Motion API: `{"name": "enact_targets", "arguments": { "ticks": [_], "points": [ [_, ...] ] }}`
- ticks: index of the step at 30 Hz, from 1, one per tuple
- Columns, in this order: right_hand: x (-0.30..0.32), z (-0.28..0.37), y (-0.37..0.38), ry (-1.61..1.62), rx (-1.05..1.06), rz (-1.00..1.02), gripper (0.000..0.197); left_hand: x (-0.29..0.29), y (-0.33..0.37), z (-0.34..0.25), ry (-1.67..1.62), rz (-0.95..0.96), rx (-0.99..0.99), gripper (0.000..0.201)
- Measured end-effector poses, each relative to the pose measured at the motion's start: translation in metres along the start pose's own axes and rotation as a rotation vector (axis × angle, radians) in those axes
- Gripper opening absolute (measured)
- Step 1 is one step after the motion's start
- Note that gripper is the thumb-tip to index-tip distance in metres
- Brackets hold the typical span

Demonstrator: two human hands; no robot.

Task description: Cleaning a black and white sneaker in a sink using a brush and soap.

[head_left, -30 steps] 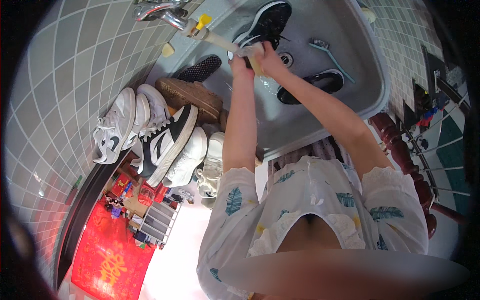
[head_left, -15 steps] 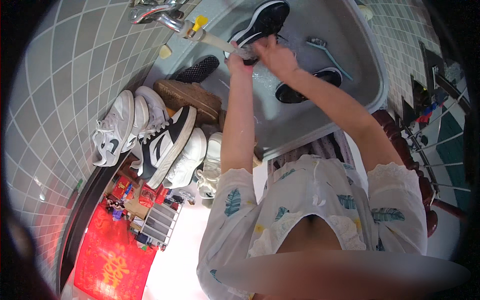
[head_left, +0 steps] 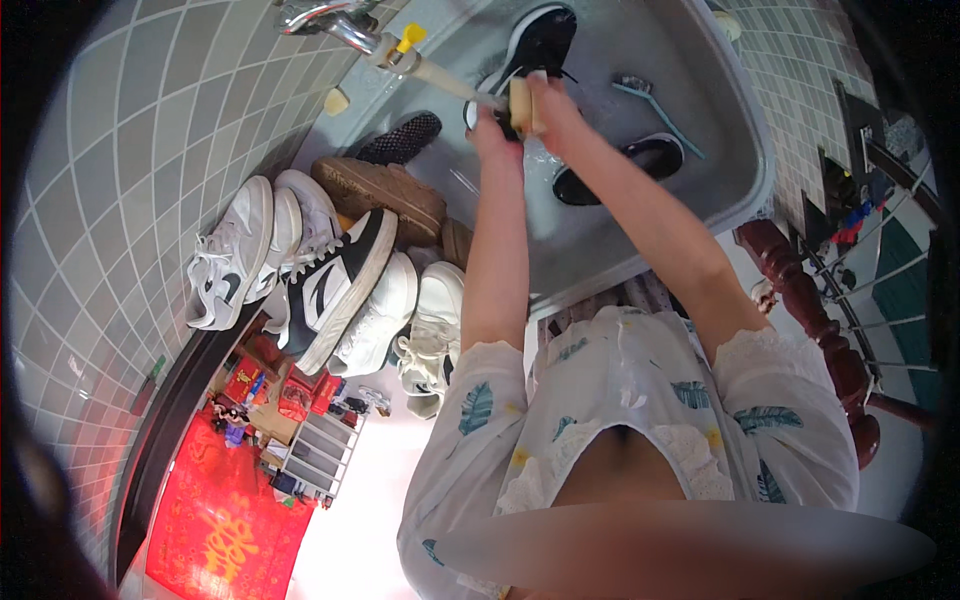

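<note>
My left hand (head_left: 493, 138) is closed on the near end of a black sneaker (head_left: 545, 50) with a white sole, in the grey sink (head_left: 740, 110). Water from the tap hose (head_left: 445, 82) runs onto that end. Gripped in my right hand (head_left: 555, 112) is a pale yellow block (head_left: 520, 105), held against or just above the shoe; contact is hard to make out, as is whether it is soap or a sponge. Beside my right forearm lies a second black shoe (head_left: 650, 158) on the sink floor. Further right rests a brush (head_left: 655, 108) with a teal handle.
Left of the sink, several shoes are crowded together: a brown shoe (head_left: 385, 195), a black-and-white sneaker (head_left: 340, 290), white sneakers (head_left: 238, 255) and a dark mesh shoe (head_left: 400, 138). A yellow-levered tap (head_left: 400, 50) juts over the sink. A dark red wooden post (head_left: 800, 290) stands at right.
A pale yellow block now shows in my right hand, which earlier was blurred at the shoe under the water. Both hands have shifted slightly.
</note>
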State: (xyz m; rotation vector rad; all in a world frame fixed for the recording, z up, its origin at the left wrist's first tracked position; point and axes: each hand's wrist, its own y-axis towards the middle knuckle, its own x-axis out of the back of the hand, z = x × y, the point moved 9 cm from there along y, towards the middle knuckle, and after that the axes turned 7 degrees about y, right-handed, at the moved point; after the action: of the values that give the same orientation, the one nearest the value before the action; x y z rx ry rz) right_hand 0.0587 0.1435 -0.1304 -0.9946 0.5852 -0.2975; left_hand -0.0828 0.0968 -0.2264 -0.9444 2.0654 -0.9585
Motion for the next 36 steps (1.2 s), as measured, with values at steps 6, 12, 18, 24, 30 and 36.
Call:
{"name": "enact_targets", "arguments": {
  "ticks": [6, 12, 18, 24, 30, 36],
  "points": [
    [0.009, 0.018, -0.009, -0.2, -0.046, 0.038, 0.04, 0.001, -0.006, 0.031, 0.015, -0.071, 0.072, 0.046],
    [0.019, -0.027, -0.014, -0.513, 0.172, 0.045, 0.045, 0.005, 0.005, 0.02, 0.118, 0.092, 0.169, 0.046],
    [0.012, 0.006, -0.017, -0.262, 0.207, -0.045, 0.048, -0.017, -0.029, 0.019, 0.033, 0.083, 0.084, 0.043],
    [0.011, 0.027, -0.022, -0.368, 0.167, -0.055, 0.05, -0.029, -0.051, 0.018, 0.01, 0.117, 0.155, 0.045],
    [0.014, -0.025, -0.041, -0.448, 0.103, 0.043, 0.047, 0.001, -0.032, 0.004, 0.157, 0.079, 0.096, 0.045],
    [0.017, 0.01, -0.014, -0.134, 0.08, -0.03, 0.047, -0.023, -0.044, 0.026, 0.025, 0.129, 0.152, 0.045]
  ]
}}
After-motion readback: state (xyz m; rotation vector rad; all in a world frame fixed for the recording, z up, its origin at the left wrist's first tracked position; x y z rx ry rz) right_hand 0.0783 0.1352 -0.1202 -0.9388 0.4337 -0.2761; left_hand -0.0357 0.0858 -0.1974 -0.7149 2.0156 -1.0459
